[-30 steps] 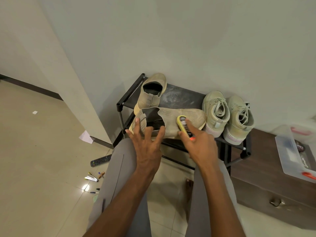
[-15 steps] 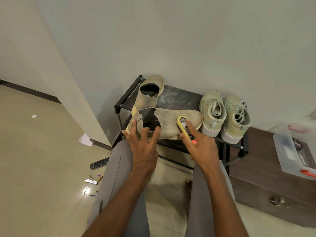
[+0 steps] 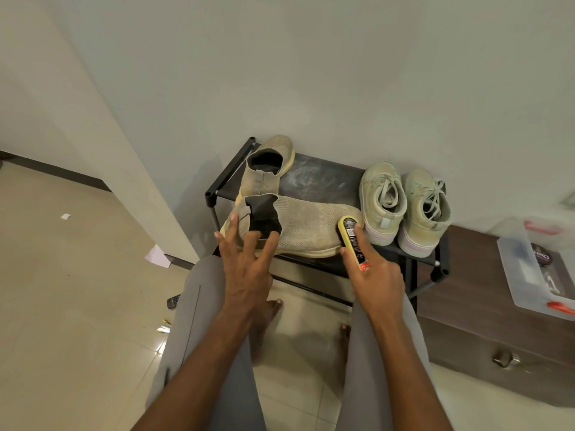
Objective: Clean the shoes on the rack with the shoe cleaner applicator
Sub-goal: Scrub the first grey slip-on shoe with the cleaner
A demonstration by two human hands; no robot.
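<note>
**Applicator on the knit shoe**

The right hand (image 3: 378,276) grips the shoe cleaner applicator (image 3: 353,239) against the toe of a beige knit shoe (image 3: 311,228) on the black rack (image 3: 323,178). The left hand (image 3: 245,265), fingers spread, steadies its heel.

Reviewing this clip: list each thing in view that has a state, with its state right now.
slip-on shoe: on its side across the rack front
second slip-on shoe: upright, toe to the wall
laced sneakers: upright, side by side
applicator: pressed on the slip-on's toe
left hand: fingers spread, steadying the collar
right hand: holding the applicator
</note>
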